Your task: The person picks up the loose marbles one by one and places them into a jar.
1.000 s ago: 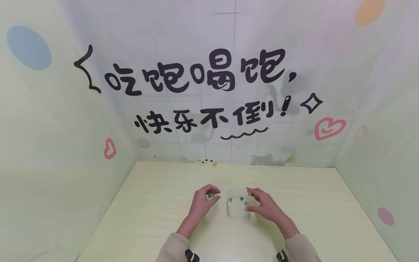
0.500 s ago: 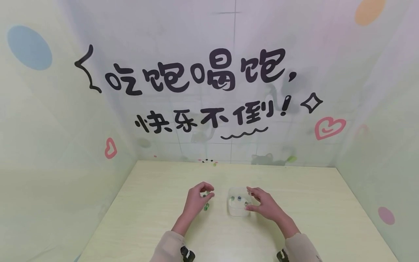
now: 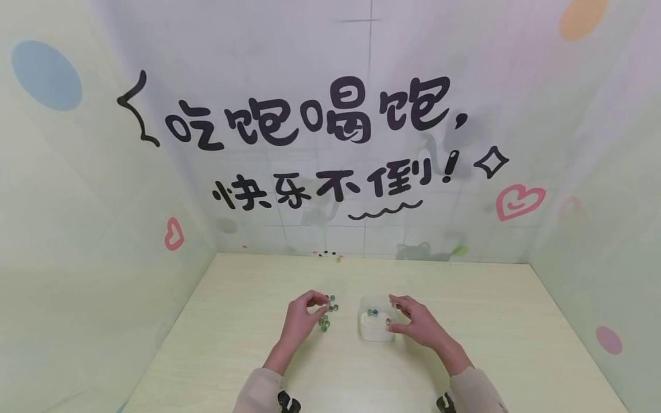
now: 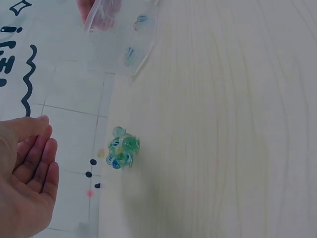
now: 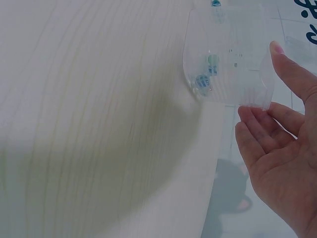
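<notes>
A loose cluster of green and blue glass marbles (image 3: pixel 324 322) lies on the table just right of my left hand (image 3: pixel 300 315). In the left wrist view the thumb and fingers of that hand are loosely bent with nothing visible between them, apart from the heaped-looking marbles (image 4: pixel 124 148). My right hand (image 3: pixel 419 324) holds a clear plastic box (image 3: pixel 377 334) by its right side, thumb towards the near side and fingers towards the far side. A few marbles (image 5: pixel 203 81) rest inside the box, which stands on the table.
The pale wood-grain table (image 3: pixel 490 321) runs back to a printed backdrop (image 3: pixel 330 51) with black lettering. Fabric side walls (image 3: pixel 609 241) enclose it left and right. A gap of table separates the box from the loose marbles.
My left hand has moved left, and the marbles it held have dropped onto the table. Inside the box, marbles have rolled closer together. The right hand has stayed in place.
</notes>
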`<control>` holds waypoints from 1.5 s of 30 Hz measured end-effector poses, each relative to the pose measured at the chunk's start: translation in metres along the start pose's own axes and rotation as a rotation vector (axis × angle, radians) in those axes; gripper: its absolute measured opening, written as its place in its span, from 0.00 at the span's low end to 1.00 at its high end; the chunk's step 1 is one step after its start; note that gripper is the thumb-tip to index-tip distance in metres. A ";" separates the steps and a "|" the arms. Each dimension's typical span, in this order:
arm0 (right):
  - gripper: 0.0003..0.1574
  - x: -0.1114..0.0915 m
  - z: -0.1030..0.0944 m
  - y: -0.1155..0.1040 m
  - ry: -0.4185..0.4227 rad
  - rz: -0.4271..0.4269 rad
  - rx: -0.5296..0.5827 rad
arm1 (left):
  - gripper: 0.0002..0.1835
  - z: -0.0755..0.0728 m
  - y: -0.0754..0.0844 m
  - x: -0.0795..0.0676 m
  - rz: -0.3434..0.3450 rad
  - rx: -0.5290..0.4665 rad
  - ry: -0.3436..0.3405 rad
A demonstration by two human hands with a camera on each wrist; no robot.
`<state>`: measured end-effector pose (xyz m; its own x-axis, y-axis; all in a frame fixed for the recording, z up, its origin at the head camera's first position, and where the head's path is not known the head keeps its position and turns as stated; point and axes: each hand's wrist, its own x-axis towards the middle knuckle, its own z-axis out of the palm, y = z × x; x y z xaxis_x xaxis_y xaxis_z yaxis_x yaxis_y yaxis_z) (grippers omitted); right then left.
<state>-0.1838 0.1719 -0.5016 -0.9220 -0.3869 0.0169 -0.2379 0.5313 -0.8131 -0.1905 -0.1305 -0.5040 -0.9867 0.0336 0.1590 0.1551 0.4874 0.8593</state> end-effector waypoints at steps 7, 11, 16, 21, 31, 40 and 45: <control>0.46 0.000 0.000 -0.001 -0.003 -0.004 0.009 | 0.07 -0.002 -0.010 -0.003 -0.007 0.029 0.010; 0.46 0.000 0.000 -0.001 -0.003 -0.002 0.005 | 0.07 -0.003 -0.015 -0.005 -0.015 0.052 0.007; 0.46 0.000 0.001 0.001 0.001 -0.005 0.003 | 0.07 -0.003 -0.021 -0.007 -0.037 0.055 0.009; 0.45 0.000 0.002 0.002 0.002 -0.006 0.011 | 0.07 -0.001 -0.027 -0.009 -0.034 0.069 0.003; 0.45 0.001 0.001 0.002 0.005 -0.019 0.001 | 0.07 0.005 -0.038 -0.009 -0.064 0.096 -0.007; 0.45 0.000 0.001 0.000 0.004 -0.014 0.002 | 0.08 0.006 -0.044 -0.010 -0.050 0.122 -0.011; 0.45 -0.001 0.001 -0.001 0.010 -0.019 0.005 | 0.08 0.007 -0.047 -0.009 -0.047 0.151 -0.019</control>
<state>-0.1826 0.1706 -0.5017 -0.9204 -0.3892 0.0377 -0.2535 0.5206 -0.8153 -0.1890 -0.1478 -0.5496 -0.9937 0.0236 0.1092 0.1006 0.6147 0.7824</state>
